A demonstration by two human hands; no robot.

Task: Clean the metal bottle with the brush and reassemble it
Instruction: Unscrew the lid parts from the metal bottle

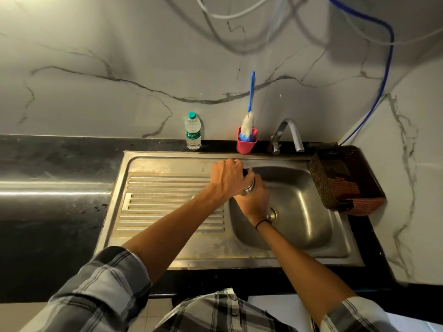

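Over the left side of the sink basin (311,212) I hold the metal bottle (249,188); only a strip of its shiny neck shows between my hands. My left hand (226,179) is closed over its top, where a bit of black cap (245,172) peeks out. My right hand (255,202) grips the bottle's body from below and hides it. The brush (248,123), with a blue handle and white and blue bristles, stands bristles-down in a red cup (246,143) behind the sink, untouched.
A clear plastic water bottle (193,134) with a teal cap stands on the black counter (48,164) at the back. The tap (291,133) curves over the basin. A brown perforated basket (345,178) with cloth sits at the sink's right. The ribbed drainboard (167,202) lies left.
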